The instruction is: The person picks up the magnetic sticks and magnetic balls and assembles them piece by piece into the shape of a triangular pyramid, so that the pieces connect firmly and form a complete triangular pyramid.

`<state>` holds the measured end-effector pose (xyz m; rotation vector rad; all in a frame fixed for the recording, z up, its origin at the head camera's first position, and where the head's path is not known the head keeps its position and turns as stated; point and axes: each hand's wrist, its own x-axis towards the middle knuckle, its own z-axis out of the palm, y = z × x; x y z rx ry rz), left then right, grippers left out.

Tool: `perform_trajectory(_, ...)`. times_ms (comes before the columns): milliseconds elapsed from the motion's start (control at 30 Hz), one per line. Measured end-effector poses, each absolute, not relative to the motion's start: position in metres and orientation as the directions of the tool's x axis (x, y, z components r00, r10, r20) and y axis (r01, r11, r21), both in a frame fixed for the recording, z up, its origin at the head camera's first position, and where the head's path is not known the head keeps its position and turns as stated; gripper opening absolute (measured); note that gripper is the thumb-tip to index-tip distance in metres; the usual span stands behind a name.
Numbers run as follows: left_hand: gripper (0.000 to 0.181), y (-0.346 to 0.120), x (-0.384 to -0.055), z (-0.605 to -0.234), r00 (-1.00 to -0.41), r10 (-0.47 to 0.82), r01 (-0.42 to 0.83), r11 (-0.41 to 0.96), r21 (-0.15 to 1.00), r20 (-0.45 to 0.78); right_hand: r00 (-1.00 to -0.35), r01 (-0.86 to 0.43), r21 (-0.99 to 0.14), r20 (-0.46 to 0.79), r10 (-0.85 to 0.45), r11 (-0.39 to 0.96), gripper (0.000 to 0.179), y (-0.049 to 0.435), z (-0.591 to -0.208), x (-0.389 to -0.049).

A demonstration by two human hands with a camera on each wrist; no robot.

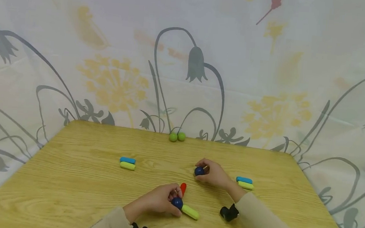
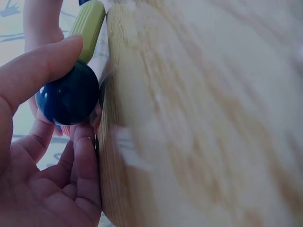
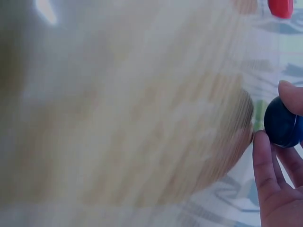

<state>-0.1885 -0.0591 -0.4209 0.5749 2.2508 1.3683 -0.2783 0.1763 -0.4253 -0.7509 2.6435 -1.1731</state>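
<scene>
Here, on wooden table (image 1: 77, 188):
Left hand (image 1: 160, 199) — pinching near blue ball (image 1: 177, 202), beside yellow stick (image 1: 190, 212); right hand (image 1: 215, 175) — pinching far blue ball (image 1: 199, 171).

Tabletop (image 1: 76, 191): left rod pair (image 1: 127, 163), right rod pair (image 1: 244, 183), small balls (image 1: 173, 137) at rear edge. Laterally between pairs: left ball (image 1: 177, 202), before right ball (image 1: 199, 171).

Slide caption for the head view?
Left hand grips one blue ball beside a yellow stick; right hand holds a second ball.

Glossy navy ball (image 1: 177, 203), held beside a yellow stick (image 1: 191, 212); second navy ball (image 1: 199, 171), held farther right
</scene>
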Motion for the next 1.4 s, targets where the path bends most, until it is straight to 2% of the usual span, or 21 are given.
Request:
perform_trajectory(400,0.030,-0.061,-0.190,-0.422,-0.798,0.587,0.142,0.406,0.903,-0.138,-0.804,-0.425,-0.746,0.050,-0.593,0.514,0.034,0.175,-0.425,-0.258)
perform_trajectory(867,0.032,-0.062,-0.189,-0.423,-0.797,0.586,0.133,0.407,0.904,-0.147,-0.779,-0.416,-0.768,0.026,-0.626,0.486,0.035,0.174,-0.427,-0.246)
perform_trajectory(1133,0.031,-0.060,-0.190,-0.424,-0.800,0.581,0.125,0.403,0.906,-0.148,-0.790,-0.413,-0.777,0.046,-0.612,0.474,0.042,0.183,-0.428,-0.242)
perform_trajectory(1400,0.031,-0.059,-0.189,-0.423,-0.806,0.570,0.119,0.420,0.900,-0.160,-0.842,-0.374,-0.789,0.068,-0.535,0.488,0.039,0.204,-0.428,-0.234)
